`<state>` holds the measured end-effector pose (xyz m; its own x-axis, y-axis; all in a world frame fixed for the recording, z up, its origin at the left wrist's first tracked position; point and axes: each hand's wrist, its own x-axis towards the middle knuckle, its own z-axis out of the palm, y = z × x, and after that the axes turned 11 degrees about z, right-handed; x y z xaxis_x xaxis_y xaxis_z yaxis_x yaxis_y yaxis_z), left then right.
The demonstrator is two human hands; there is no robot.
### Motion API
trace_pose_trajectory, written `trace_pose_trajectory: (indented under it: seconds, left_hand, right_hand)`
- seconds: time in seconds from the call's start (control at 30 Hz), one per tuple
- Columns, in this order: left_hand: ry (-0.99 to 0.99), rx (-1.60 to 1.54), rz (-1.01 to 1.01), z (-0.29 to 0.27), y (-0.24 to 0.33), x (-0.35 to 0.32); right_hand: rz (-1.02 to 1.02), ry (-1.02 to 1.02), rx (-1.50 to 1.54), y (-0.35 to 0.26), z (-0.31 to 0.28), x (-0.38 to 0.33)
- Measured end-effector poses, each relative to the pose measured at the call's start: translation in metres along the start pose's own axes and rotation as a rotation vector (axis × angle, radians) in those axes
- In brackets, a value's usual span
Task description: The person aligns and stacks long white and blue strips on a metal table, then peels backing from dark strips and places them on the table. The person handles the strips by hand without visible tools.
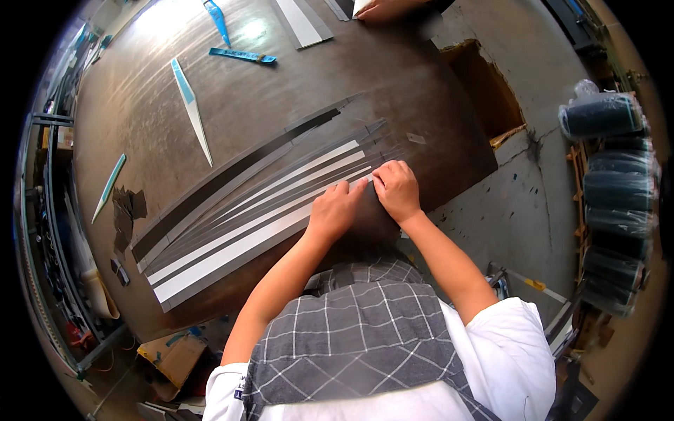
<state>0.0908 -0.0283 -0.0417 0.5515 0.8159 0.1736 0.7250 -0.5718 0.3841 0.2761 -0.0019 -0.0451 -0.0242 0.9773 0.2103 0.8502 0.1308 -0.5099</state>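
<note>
A sheet panel (228,269) of grey and white strips lies slantwise on the dark table. Its nearest white strip runs under my left hand (335,208). That hand is closed, thumb and fingers pressed together at the strip's right end. Right beside it, my right hand (397,188) is closed too, its fingertips bent over the same end and almost touching my left fingers. What lies between the fingertips is mostly hidden. Beyond the white strips curves a long dark strip (232,184) with grey edging.
On the brown table (140,91) lie a pointed white-and-blue blade-shaped piece (188,95), a blue strip (242,55) and dark scraps (128,209). Another person's hand (393,10) shows at the far edge. An open cardboard box (484,91) and plastic-wrapped rolls (618,188) stand right.
</note>
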Motion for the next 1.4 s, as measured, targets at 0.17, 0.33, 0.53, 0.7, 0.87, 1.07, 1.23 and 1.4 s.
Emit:
trace_pose_trajectory:
  seconds: [0.17, 0.33, 0.53, 0.7, 0.87, 1.07, 1.23, 1.4]
  left_hand:
    - [0.017, 0.014, -0.015, -0.001, 0.002, 0.001]
    - [0.018, 0.001, -0.015, -0.001, 0.001, 0.0]
    - [0.028, 0.013, -0.011, -0.001, 0.003, 0.002]
    - [0.035, 0.004, -0.014, 0.001, 0.001, 0.001]
    - [0.027, 0.003, -0.008, -0.001, 0.001, 0.002]
    - [0.028, 0.002, -0.008, 0.0, 0.0, 0.002]
    - [0.04, -0.009, -0.005, -0.003, 0.0, 0.003]
    - [0.033, 0.006, -0.003, 0.001, -0.001, 0.0]
  right_hand:
    - [-0.045, 0.094, 0.007, -0.005, 0.004, -0.028]
    - [0.115, 0.055, 0.068, -0.01, 0.007, -0.005]
    - [0.035, 0.11, 0.008, -0.002, 0.016, -0.012]
    - [-0.094, 0.145, -0.146, -0.011, 0.004, -0.036]
    - [-0.002, 0.085, -0.152, -0.019, -0.001, -0.034]
    - [0.082, 0.044, 0.015, -0.004, 0.006, -0.033]
    - [0.061, 0.077, 0.012, -0.011, 0.008, -0.047]
    - [0.186, 0.032, 0.144, -0.009, 0.011, -0.021]
